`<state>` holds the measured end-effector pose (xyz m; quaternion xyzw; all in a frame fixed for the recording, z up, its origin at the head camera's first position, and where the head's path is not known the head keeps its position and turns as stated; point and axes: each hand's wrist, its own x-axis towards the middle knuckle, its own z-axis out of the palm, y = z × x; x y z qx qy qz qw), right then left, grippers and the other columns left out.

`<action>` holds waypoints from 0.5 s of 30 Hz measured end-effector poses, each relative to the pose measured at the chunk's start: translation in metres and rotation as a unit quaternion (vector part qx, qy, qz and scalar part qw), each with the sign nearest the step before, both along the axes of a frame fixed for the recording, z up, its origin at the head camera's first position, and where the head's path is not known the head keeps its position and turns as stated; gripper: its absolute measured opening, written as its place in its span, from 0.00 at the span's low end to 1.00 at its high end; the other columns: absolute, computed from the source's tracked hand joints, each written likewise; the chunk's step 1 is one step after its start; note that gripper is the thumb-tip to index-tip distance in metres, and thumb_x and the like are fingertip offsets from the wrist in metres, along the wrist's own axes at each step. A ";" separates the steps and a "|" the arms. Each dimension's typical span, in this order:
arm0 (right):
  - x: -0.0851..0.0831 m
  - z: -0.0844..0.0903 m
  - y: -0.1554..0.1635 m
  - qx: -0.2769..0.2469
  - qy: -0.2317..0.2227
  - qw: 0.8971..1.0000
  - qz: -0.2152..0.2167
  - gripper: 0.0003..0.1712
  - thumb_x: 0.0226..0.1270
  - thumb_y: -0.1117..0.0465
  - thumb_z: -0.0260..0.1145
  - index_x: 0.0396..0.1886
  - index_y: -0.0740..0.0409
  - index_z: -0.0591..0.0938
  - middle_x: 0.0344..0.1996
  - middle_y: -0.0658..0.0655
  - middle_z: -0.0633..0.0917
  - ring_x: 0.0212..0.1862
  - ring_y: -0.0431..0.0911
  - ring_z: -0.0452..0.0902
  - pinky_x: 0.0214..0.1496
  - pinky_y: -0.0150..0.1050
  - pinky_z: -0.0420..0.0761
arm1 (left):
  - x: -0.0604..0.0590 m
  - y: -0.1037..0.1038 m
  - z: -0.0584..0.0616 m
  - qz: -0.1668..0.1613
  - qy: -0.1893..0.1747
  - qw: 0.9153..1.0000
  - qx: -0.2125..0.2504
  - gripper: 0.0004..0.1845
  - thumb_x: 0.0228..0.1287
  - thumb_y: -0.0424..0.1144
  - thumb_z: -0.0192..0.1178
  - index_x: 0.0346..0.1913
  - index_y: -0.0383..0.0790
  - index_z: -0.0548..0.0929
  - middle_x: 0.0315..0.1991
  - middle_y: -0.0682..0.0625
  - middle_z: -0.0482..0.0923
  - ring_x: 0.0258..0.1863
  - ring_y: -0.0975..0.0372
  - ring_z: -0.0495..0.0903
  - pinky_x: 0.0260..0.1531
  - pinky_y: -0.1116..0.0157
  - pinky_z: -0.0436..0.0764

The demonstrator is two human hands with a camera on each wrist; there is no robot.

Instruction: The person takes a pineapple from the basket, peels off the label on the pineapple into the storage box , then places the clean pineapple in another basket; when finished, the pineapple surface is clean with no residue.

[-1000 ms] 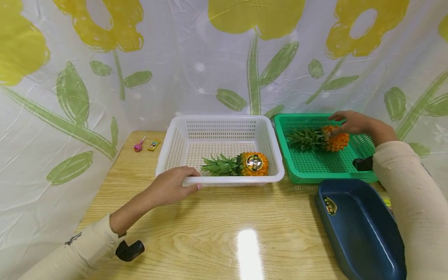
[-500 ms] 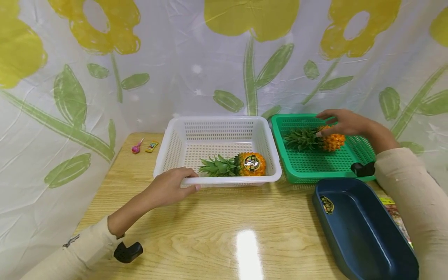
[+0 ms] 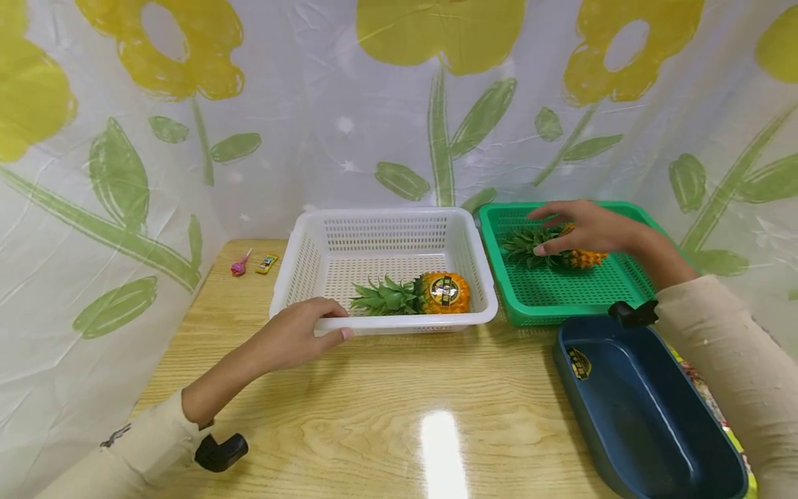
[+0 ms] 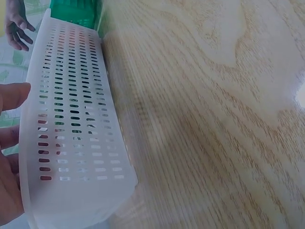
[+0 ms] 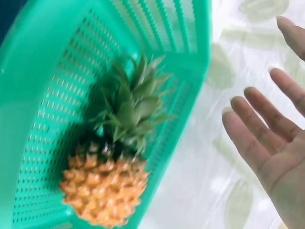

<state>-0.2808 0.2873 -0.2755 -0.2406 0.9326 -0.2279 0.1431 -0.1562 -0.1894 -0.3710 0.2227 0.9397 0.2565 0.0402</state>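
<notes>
- Your right hand (image 3: 586,229): over the green perforated plastic basket (image 3: 614,284), at about 2 o'clock on the surface; fingers (image 5: 259,126) straight and spread, released, grasping nothing. The right wrist view shows clear space between palm and fruit.
- Small orange pineapple with green crown (image 5: 112,176): lying on its side on the green basket's floor, crown towards 9 o'clock in the head view, partly covered there by your hand. Judged not yet picked up.
- Your left hand (image 3: 293,336): on the near rim of the white perforated plastic basket (image 3: 380,225), near its 7 o'clock corner; fingers (image 3: 333,333) curled over the rim, grasping it.
- Second orange pineapple with a round dark label (image 3: 436,292): lying on its side inside the white basket, against the near wall, crown towards 9 o'clock. Judged already placed.
- Progress, as a judgement: one fruit in the white basket, one left in the green; roughly half done if the work is moving fruit across.
- Dark blue oblong plastic tub (image 3: 642,409): at 4 o'clock, just beside the green basket, nothing inside it.
- Surface (image 3: 386,423): pale glossy wood-grain top with a bright lamp reflection near 6 o'clock.
- Small pink item (image 3: 237,265) and small yellow packet (image 3: 267,263): at 10 o'clock, close together, well apart from the baskets; too small to identify.
- Room: white sheeting printed with large yellow flowers and green leaves (image 3: 436,118), hung behind and to both sides.
</notes>
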 end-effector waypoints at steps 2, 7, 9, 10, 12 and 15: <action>0.003 0.001 -0.006 -0.009 -0.008 1.000 0.005 0.39 0.67 0.49 0.71 0.73 0.53 0.69 0.70 0.64 0.71 0.70 0.63 0.67 0.61 0.62 0.75 | 0.000 -0.001 -0.001 0.002 -0.001 1.000 0.007 0.13 0.69 0.51 0.64 0.48 0.48 0.84 0.42 0.56 0.84 0.46 0.60 0.82 0.49 0.54 0.79; 0.009 0.002 -0.018 -0.024 -0.020 0.999 0.021 0.38 0.66 0.50 0.72 0.72 0.53 0.69 0.71 0.63 0.70 0.70 0.62 0.68 0.61 0.59 0.77 | 0.000 -0.003 -0.003 0.010 0.007 1.000 0.020 0.18 0.69 0.51 0.64 0.53 0.44 0.83 0.49 0.50 0.83 0.51 0.54 0.80 0.53 0.50 0.78; 0.011 0.002 -0.022 -0.027 -0.025 0.999 0.024 0.38 0.65 0.50 0.73 0.72 0.52 0.70 0.71 0.61 0.70 0.70 0.61 0.68 0.61 0.58 0.77 | 0.002 -0.004 -0.004 0.015 0.016 0.999 0.025 0.20 0.69 0.51 0.64 0.55 0.42 0.82 0.52 0.47 0.82 0.53 0.51 0.80 0.54 0.49 0.77; 0.012 0.001 -0.024 -0.029 -0.027 0.999 0.026 0.38 0.65 0.50 0.73 0.72 0.52 0.70 0.71 0.61 0.70 0.70 0.61 0.68 0.61 0.57 0.77 | 0.002 -0.004 -0.004 0.018 0.021 0.999 0.026 0.21 0.69 0.51 0.64 0.56 0.41 0.82 0.54 0.46 0.82 0.54 0.51 0.80 0.54 0.48 0.77; 0.014 0.000 -0.029 -0.028 -0.033 0.999 0.025 0.38 0.64 0.50 0.73 0.71 0.51 0.71 0.70 0.60 0.71 0.68 0.60 0.71 0.61 0.56 0.78 | 0.003 -0.005 -0.003 0.025 0.028 0.999 0.029 0.22 0.68 0.51 0.64 0.57 0.42 0.82 0.56 0.46 0.81 0.55 0.50 0.79 0.55 0.48 0.77; 0.018 0.000 -0.036 -0.025 -0.036 0.999 0.033 0.39 0.63 0.49 0.74 0.71 0.51 0.71 0.70 0.61 0.71 0.66 0.60 0.74 0.60 0.55 0.79 | 0.005 -0.006 -0.001 0.034 0.041 0.998 0.030 0.22 0.69 0.52 0.64 0.59 0.43 0.81 0.57 0.47 0.80 0.57 0.50 0.79 0.56 0.47 0.77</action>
